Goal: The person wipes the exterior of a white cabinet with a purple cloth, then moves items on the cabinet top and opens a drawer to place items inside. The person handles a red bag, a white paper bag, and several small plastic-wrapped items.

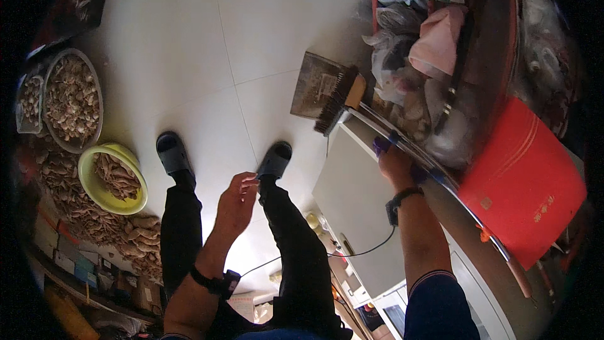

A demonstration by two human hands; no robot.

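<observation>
My right hand [395, 165] reaches over a pale cabinet door [363, 198] at the right and touches a bunched purple cloth [381, 145]; whether its fingers grip the cloth is hard to see. Close beside that hand run the metal handles of a broom and a dustpan. The broom head [339, 99] has dark bristles and rests over the dustpan [315, 86] on the floor. My left hand [238, 203] hangs in front of my legs, its fingers apart and loosely curled, with nothing in it.
A yellow-green basin [85, 177] of root tubers, a tub of garlic-like bulbs [73, 97] and piled tubers [141, 241] lie left. Plastic bags [391, 56], a pink bag [436, 42] and a red bag [524, 184] crowd the right. A black cable [363, 251] spans between my wrists.
</observation>
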